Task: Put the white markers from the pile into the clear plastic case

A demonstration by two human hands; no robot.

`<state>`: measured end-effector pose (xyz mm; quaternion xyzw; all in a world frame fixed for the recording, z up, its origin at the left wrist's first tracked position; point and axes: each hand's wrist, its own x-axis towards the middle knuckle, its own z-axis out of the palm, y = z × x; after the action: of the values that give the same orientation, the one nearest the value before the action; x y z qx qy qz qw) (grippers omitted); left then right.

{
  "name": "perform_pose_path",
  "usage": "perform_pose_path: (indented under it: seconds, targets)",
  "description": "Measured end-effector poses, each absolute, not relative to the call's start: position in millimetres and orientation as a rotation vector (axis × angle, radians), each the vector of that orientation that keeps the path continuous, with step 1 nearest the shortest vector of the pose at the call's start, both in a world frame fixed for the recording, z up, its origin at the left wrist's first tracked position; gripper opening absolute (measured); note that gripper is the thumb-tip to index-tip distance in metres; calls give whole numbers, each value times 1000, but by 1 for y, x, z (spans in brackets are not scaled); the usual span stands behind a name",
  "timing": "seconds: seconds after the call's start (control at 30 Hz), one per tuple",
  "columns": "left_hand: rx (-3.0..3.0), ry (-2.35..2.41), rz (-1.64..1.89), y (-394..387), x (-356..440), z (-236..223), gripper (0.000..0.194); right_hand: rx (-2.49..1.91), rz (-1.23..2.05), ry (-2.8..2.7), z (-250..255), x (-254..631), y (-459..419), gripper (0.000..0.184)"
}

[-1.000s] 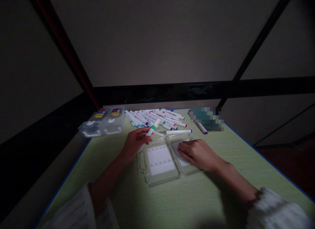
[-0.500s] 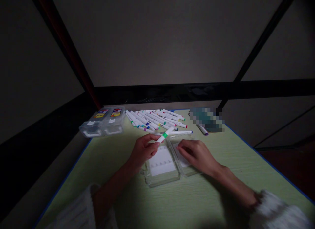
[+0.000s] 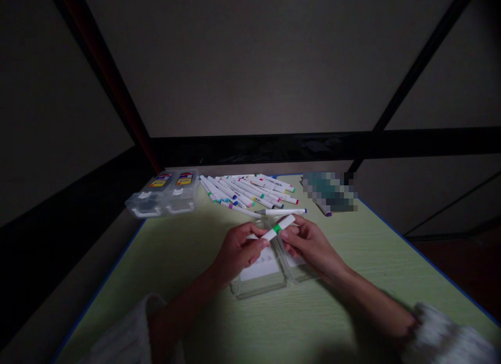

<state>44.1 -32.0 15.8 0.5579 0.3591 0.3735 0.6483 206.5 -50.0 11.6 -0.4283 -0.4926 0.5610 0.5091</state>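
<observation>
A white marker with a green band (image 3: 277,229) is held between my two hands, slanting up to the right. My left hand (image 3: 240,249) pinches its lower left end. On the other side, the fingers of my right hand (image 3: 311,244) close on it near the green band. Beneath both hands lies an opened clear plastic case (image 3: 260,288) with white inserts, partly covered by my hands and wrists. Just beyond the case, a white marker with a blue end (image 3: 287,211) rests on the table.
Several white markers with coloured ends (image 3: 250,189) lie in a loose pile at the back. Two closed clear cases (image 3: 178,197) with labels stand at the back left. A blurred-out greenish item (image 3: 331,189) lies at the back right, beside a purple-ended marker (image 3: 324,209).
My right hand has moved up and left from the case's right half and taken hold of the green-banded marker. My left hand has shifted slightly right and down with it.
</observation>
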Motion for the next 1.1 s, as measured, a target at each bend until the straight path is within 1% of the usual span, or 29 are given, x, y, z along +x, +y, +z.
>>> perform_pose_path:
  seconds: [0.2, 0.5, 0.73, 0.83, 0.93, 1.1]
  targets:
    - [1243, 801, 785, -39, 49, 13, 32, -1101, 1292, -1193, 12, 203, -53, 34]
    - [1260, 767, 775, -37, 48, 8, 31, -985, 1283, -1226, 7, 203, -54, 31]
    - [1218, 793, 770, -38, 49, 11, 33, -961, 1332, -1143, 10, 198, -54, 34]
    - [1204, 804, 787, -39, 49, 12, 33, -971, 1313, -1034, 11, 198, -54, 31]
    - [1198, 808, 810, -38, 49, 10, 33, -963, 1220, -952, 12, 203, -51, 26]
    - [1198, 836, 847, -37, 50, 11, 30, -933, 1205, -979, 16, 210, -48, 21]
